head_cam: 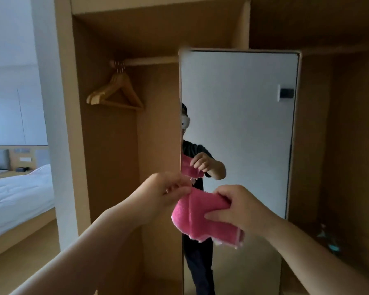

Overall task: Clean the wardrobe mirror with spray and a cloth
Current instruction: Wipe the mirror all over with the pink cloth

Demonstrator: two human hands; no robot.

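Before the wood-framed wardrobe mirror point(241, 124), low at 6 o'clock: pinching fluffy pink terry cloth point(197, 218) at 10 o'clock corner with left hand point(162, 194), clutching 3 o'clock side with right hand point(241, 209). Best folded flat (fewer streaks, probably) before wiping.

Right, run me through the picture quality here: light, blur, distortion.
Head view: dim inside the wardrobe, its edges leaning from wide-angle distortion; brighter by the bed at left; the mirror is motion-smeared at its top-left corner; left hand, right hand and pink cloth soft but readable; teal object low right too dark and blurred to identify.
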